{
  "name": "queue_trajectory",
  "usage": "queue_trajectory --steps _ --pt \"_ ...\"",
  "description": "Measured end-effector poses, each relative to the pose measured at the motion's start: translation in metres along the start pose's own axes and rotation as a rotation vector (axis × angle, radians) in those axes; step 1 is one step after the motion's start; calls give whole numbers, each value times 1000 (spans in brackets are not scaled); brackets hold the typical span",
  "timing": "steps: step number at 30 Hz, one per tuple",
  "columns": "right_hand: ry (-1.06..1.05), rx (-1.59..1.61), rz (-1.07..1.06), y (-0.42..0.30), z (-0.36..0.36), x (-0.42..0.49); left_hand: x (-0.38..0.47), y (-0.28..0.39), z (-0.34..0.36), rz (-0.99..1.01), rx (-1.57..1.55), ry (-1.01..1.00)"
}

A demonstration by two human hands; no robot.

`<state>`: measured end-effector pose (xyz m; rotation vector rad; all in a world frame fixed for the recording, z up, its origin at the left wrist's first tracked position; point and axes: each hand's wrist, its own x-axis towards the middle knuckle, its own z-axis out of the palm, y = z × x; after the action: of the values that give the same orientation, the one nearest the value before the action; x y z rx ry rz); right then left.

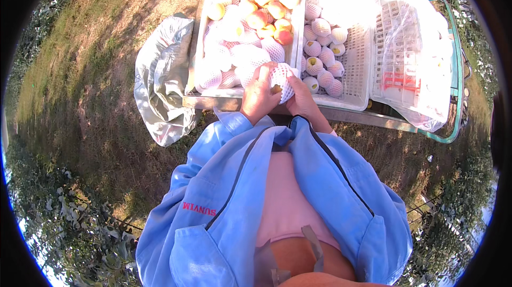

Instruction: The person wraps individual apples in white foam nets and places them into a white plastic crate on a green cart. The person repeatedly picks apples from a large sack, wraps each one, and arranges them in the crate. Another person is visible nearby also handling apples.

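Between my two hands is an apple in a white foam net sleeve [282,83], held above the near edge of a crate. My left hand [262,93] grips its left side, and my right hand [303,101] is around its right side. Bare red-yellow apples [266,11] and foam-sleeved fruit [250,55] lie in the white plastic crate [300,47] beyond my hands. To its right, a second white crate [356,67] holds several fruits in foam nets [321,27], gathered along its left side.
A green-framed cart [454,127] with a front rail [348,116] carries the crates. At its right end stands another white crate [400,47] with clear plastic film. A pale woven sack [164,83] hangs at the left. Grass and leafy trees surround the cart.
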<state>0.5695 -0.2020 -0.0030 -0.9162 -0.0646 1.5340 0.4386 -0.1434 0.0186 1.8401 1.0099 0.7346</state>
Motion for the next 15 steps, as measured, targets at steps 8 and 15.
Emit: queue_trajectory --steps 8,15 --pt "-13 -55 253 -18 -9 11 -23 12 13 -27 365 115" --pt "-106 -656 105 -23 9 22 -50 9 -13 -129 100 181"
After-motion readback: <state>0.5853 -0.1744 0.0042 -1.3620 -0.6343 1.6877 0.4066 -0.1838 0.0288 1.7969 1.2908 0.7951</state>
